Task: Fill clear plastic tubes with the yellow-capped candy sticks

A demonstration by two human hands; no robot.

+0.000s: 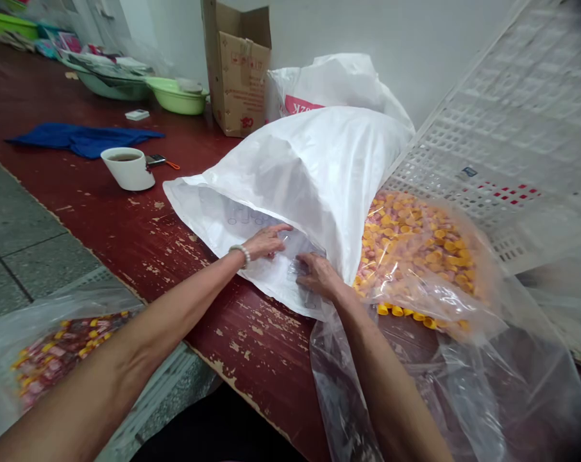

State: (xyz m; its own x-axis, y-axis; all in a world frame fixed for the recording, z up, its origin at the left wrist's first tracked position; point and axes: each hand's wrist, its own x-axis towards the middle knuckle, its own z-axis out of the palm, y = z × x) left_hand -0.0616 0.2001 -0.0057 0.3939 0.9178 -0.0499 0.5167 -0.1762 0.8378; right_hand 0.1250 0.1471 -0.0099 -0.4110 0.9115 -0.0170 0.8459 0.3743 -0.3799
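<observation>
left hand (pixel 264 244) and right hand (pixel 318 277), grips indeterminable, apparently gather clear pieces (pixel 295 267) inside white sack (pixel 341 154) at one o'clock; firm pinch needed next.

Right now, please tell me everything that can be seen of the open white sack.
The white sack looks like creased plastic fabric. It lies bulging across the worn red table, its wide mouth gaping toward the person. Faint outlines show inside; print or contents, I cannot tell. The left hand and right hand reach into its mouth.
</observation>
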